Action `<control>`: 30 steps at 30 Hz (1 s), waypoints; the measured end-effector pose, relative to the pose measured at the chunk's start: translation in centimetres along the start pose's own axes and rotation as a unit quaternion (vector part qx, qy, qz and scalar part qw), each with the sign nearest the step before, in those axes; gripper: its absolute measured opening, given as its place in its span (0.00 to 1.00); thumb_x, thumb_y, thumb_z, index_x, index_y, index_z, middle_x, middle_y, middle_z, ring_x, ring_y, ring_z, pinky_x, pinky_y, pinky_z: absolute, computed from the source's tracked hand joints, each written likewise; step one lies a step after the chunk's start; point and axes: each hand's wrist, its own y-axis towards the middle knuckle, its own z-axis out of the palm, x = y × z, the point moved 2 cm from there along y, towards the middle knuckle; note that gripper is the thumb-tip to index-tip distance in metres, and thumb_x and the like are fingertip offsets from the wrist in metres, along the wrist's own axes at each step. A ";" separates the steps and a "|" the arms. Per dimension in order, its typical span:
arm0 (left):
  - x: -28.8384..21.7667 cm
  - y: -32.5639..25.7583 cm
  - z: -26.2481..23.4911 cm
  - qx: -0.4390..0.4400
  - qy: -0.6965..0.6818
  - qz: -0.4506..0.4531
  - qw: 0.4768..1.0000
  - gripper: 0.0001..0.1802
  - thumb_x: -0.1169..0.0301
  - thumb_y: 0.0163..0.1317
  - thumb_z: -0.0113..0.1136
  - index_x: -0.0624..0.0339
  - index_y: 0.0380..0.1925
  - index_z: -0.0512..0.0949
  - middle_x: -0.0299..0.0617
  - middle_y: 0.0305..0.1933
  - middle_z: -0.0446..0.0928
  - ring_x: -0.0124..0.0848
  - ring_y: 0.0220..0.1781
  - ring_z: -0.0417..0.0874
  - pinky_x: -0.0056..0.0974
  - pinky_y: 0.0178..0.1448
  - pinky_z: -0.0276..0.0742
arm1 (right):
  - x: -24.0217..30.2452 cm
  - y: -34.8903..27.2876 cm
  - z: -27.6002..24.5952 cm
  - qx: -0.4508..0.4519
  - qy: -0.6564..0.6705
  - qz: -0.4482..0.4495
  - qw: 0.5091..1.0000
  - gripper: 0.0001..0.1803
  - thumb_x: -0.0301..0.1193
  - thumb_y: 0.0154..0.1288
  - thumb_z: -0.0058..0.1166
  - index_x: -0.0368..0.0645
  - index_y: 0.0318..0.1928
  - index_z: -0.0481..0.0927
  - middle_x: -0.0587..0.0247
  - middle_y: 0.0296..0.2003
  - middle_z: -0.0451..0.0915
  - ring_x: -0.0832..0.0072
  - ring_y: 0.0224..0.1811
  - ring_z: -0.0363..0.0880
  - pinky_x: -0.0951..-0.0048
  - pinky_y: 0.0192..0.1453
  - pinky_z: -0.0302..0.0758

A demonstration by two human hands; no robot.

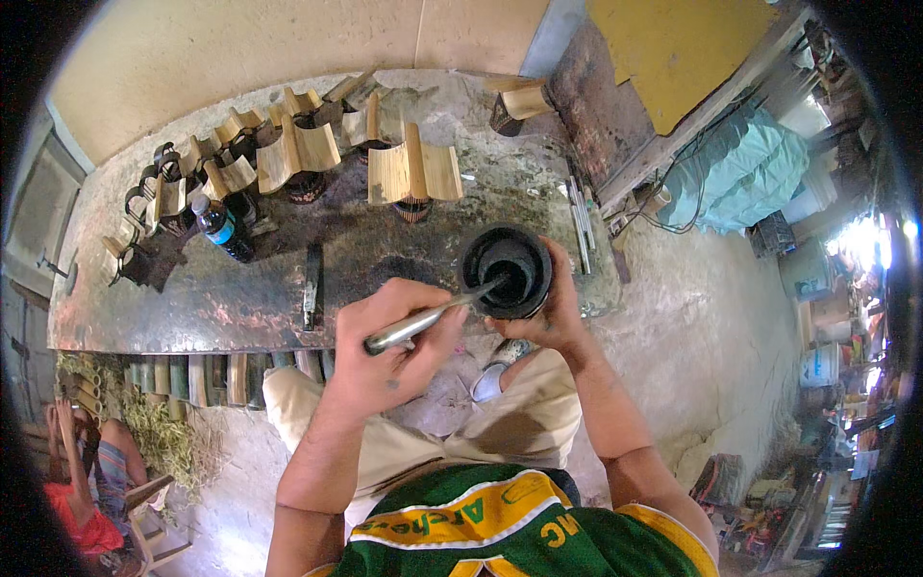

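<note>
My left hand is closed round the silver handle of a slim metal tool. Its thin end reaches into a black cup, and whatever that end touches inside is too dark to make out. Around the cup's right side wrap the fingers of my right hand, holding it with the mouth turned up toward me. Both hands are over the near edge of a stained worktable, above my lap. A dark flat strip-like tool lies on the table left of my hands.
Several curved split-bamboo pieces rest on dark stands across the table's far left. A capped bottle with a blue label stands among them. Thin rods lie at the right edge. Another person sits at lower left.
</note>
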 end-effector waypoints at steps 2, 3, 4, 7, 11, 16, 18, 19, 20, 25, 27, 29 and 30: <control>0.8 0.7 1.4 -0.004 0.000 0.041 0.999 0.08 0.79 0.54 0.69 0.65 0.34 0.82 0.47 0.32 0.83 0.33 0.32 0.86 0.33 0.36 0.79 | 0.5 0.3 0.3 0.012 0.005 -0.009 1.000 0.66 0.45 0.26 0.83 0.38 0.67 0.57 0.49 0.59 0.66 0.54 0.65 0.64 0.58 0.71 0.61; 1.4 1.2 2.1 -0.001 -0.006 0.040 0.999 0.08 0.78 0.55 0.70 0.65 0.34 0.82 0.45 0.32 0.83 0.31 0.31 0.84 0.33 0.36 0.78 | 0.8 0.4 0.4 0.017 -0.030 -0.024 0.999 0.66 0.43 0.26 0.83 0.39 0.67 0.56 0.50 0.59 0.66 0.56 0.66 0.64 0.58 0.71 0.61; 2.0 1.5 2.7 0.000 -0.015 0.032 0.999 0.08 0.77 0.55 0.70 0.65 0.34 0.82 0.44 0.31 0.83 0.29 0.30 0.83 0.33 0.35 0.77 | 1.0 0.4 0.4 0.026 -0.059 -0.034 0.997 0.66 0.41 0.28 0.83 0.40 0.68 0.55 0.51 0.60 0.66 0.59 0.66 0.65 0.60 0.71 0.62; 2.9 1.7 2.8 0.058 -0.054 -0.042 0.996 0.06 0.76 0.56 0.70 0.65 0.33 0.83 0.43 0.31 0.83 0.28 0.31 0.82 0.33 0.37 0.77 | 1.3 1.3 0.1 0.040 -0.074 -0.074 0.994 0.67 0.40 0.27 0.83 0.40 0.70 0.54 0.51 0.61 0.66 0.59 0.68 0.64 0.60 0.72 0.61; 2.9 2.7 1.7 0.073 -0.050 0.021 0.996 0.06 0.77 0.56 0.69 0.65 0.34 0.83 0.44 0.32 0.83 0.30 0.32 0.82 0.35 0.38 0.77 | 1.2 2.6 -1.0 0.045 -0.154 -0.171 0.972 0.69 0.42 0.24 0.83 0.40 0.69 0.56 0.50 0.63 0.66 0.54 0.68 0.64 0.57 0.71 0.61; 1.9 3.4 1.6 0.150 0.004 0.083 0.985 0.06 0.78 0.55 0.68 0.64 0.34 0.82 0.49 0.32 0.82 0.42 0.31 0.83 0.37 0.35 0.77 | 1.8 3.7 -1.6 0.060 -0.158 -0.193 0.967 0.69 0.44 0.21 0.83 0.40 0.68 0.58 0.48 0.64 0.66 0.48 0.66 0.64 0.54 0.71 0.61; 1.5 2.9 1.4 0.118 0.053 0.097 0.987 0.06 0.78 0.55 0.68 0.64 0.33 0.82 0.49 0.31 0.81 0.43 0.31 0.83 0.37 0.35 0.78 | 2.5 4.0 -1.9 0.052 -0.189 -0.213 0.957 0.68 0.43 0.21 0.82 0.41 0.68 0.58 0.49 0.63 0.66 0.47 0.65 0.66 0.53 0.69 0.62; 1.3 2.7 1.4 0.084 0.068 0.114 0.988 0.06 0.78 0.55 0.68 0.64 0.33 0.82 0.50 0.31 0.81 0.44 0.31 0.83 0.37 0.35 0.78 | 2.8 4.2 -2.0 0.046 -0.199 -0.213 0.955 0.67 0.42 0.22 0.81 0.42 0.68 0.58 0.49 0.63 0.67 0.47 0.64 0.66 0.51 0.67 0.63; 1.4 2.6 1.5 0.100 0.098 0.106 0.984 0.06 0.78 0.55 0.67 0.64 0.33 0.82 0.49 0.31 0.81 0.42 0.31 0.83 0.37 0.36 0.78 | 3.1 4.2 -2.1 0.043 -0.208 -0.213 0.954 0.66 0.41 0.23 0.80 0.44 0.68 0.58 0.50 0.63 0.67 0.47 0.63 0.67 0.50 0.66 0.64; 3.0 2.7 1.3 0.072 -0.066 0.006 0.995 0.06 0.78 0.57 0.67 0.66 0.34 0.82 0.46 0.32 0.83 0.31 0.33 0.83 0.34 0.38 0.78 | 4.1 5.7 -2.5 0.027 -0.266 -0.275 0.923 0.58 0.42 0.27 0.78 0.45 0.64 0.63 0.54 0.62 0.68 0.52 0.63 0.68 0.53 0.66 0.63; 3.4 2.8 1.3 0.038 -0.015 0.039 0.998 0.06 0.78 0.57 0.67 0.67 0.34 0.83 0.44 0.33 0.83 0.28 0.35 0.83 0.33 0.39 0.77 | 4.4 5.9 -2.5 -0.006 -0.281 -0.310 0.908 0.57 0.43 0.29 0.77 0.45 0.64 0.62 0.55 0.62 0.68 0.51 0.63 0.68 0.54 0.66 0.63; 3.7 2.9 2.6 0.033 -0.011 0.033 0.999 0.06 0.78 0.56 0.67 0.68 0.33 0.82 0.47 0.33 0.83 0.34 0.35 0.85 0.35 0.42 0.79 | 4.7 5.8 -3.2 0.013 -0.279 -0.289 0.915 0.56 0.40 0.30 0.76 0.44 0.64 0.62 0.55 0.62 0.68 0.52 0.64 0.67 0.53 0.67 0.63; 4.0 3.0 3.2 0.051 -0.055 -0.021 0.997 0.07 0.77 0.57 0.68 0.67 0.35 0.82 0.42 0.31 0.83 0.28 0.34 0.82 0.34 0.41 0.78 | 4.7 5.9 -3.8 0.018 -0.296 -0.283 0.912 0.56 0.40 0.29 0.76 0.44 0.64 0.63 0.55 0.62 0.68 0.52 0.65 0.66 0.52 0.67 0.62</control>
